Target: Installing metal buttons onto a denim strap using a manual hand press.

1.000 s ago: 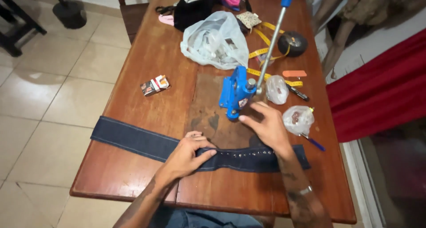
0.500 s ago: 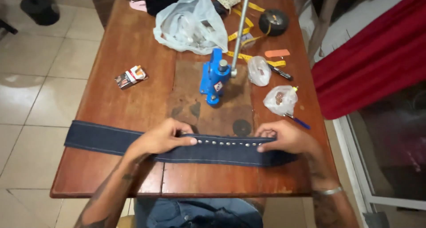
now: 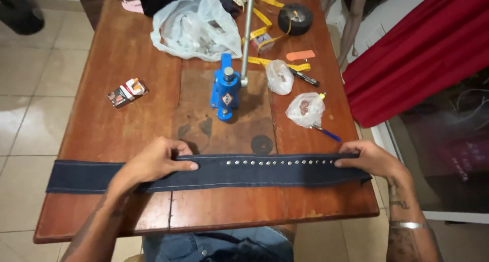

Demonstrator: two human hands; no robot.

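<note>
Left hand (image 3: pixel 155 162) grip pinching dark denim strip (image 3: pixel 214 171) mid-length; right hand (image 3: pixel 369 160) grip holding its 3 o'clock end. Stud row between hands. Blue press (image 3: pixel 225 87) at 12 o'clock on table (image 3: pixel 127 53).

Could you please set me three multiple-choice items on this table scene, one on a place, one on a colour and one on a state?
1. Where does the denim strip lie?
A. Along the table's near edge
B. Under the plastic bag
C. On the floor

2. What colour is the hand press?
A. Red
B. Blue
C. Green

3. How is the strip held?
A. Rolled up
B. Folded double
C. Stretched flat between both hands

Answers:
1 A, it spans the wooden table nearest the person.
2 B, its body is bright blue.
3 C, the left hand and right hand press it down near each end of its row of studs.
</note>
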